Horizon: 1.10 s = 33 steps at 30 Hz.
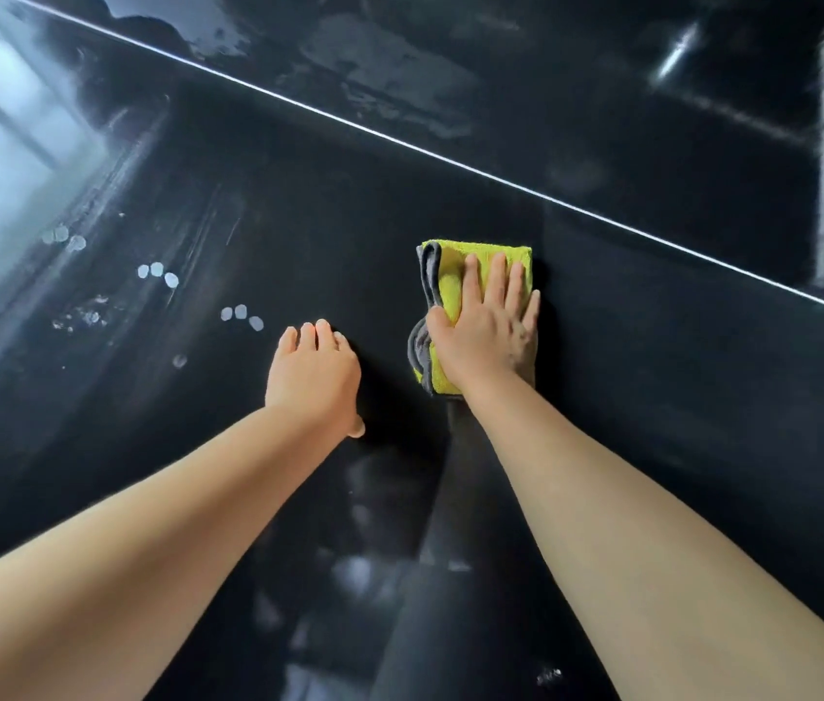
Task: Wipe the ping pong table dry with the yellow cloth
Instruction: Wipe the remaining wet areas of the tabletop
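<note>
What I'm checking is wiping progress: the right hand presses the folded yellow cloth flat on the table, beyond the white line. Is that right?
No. The head view shows the right hand pressing the folded yellow cloth flat on the table, but on the near side of the white line, not beyond it.

Right hand flat on yellow cloth — left hand on table beside

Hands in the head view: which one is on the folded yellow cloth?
The right hand, pressing flat with straight fingers on the folded yellow and grey cloth. The left hand touches only the bare black table, beside the cloth.
</note>
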Motion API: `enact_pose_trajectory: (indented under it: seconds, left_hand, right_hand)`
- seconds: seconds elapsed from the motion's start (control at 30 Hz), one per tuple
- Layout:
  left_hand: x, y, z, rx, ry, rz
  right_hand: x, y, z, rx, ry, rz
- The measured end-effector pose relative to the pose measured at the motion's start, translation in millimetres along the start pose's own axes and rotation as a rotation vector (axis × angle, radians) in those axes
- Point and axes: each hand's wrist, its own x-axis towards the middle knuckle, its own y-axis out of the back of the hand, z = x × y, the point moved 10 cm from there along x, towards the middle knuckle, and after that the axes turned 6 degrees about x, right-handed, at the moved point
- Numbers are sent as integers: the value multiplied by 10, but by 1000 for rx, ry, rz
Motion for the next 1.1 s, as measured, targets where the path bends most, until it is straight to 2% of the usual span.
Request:
enact_pose_trajectory:
  seconds: [0.07,0.2,0.27,0.63,0.87,1.1]
  left_hand:
    - [-96,9,-39,-28,5,56]
    - [-583,-5,20,13,-48,272]
    - [-895,-139,76,-27,-80,315]
    - [-2157,-885,-76,-94,-146,310]
    - [-2787,-1207,-154,-95,-164,311]
    - [-3052,-1371,103,-72,-223,267]
  right_hand:
    - [-348,-79,-31,-2,-7,-10]
    - [-1040,-216,-120,-20,-14,-27]
    - [-1377,-291,-155,-32,-22,-39]
    - [-3207,-723,-470,-56,-5,-91]
    - [-4211,-865,-583,6,-7,-32]
    - [-4692,-887,-390,0,-77,-37]
